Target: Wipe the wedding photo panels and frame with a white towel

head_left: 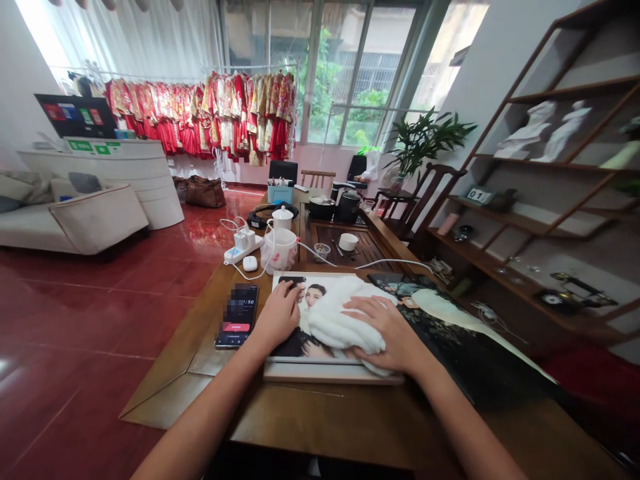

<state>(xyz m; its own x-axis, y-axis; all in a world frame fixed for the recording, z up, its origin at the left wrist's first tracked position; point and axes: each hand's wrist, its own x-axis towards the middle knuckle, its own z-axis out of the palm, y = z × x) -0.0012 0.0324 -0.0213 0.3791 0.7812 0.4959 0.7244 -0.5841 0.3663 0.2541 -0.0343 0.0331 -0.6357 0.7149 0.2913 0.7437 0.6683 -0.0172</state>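
A framed photo print [320,360] lies flat on the wooden table [300,420] in front of me. My left hand [278,313] rests on the print's left part, fingers curled loosely and pressing down. My right hand [387,327] lies flat, fingers spread, on a folded white cloth [335,317] that sits on the print. A larger dark print [465,333] lies to the right, partly under the cloth and my right forearm.
A phone [238,315] with a lit screen lies left of the print. Behind stand a power strip [241,248], a white pitcher [280,250], a tea tray with cups [345,241] and kettles. Shelves stand right, a sofa and clothes rack left.
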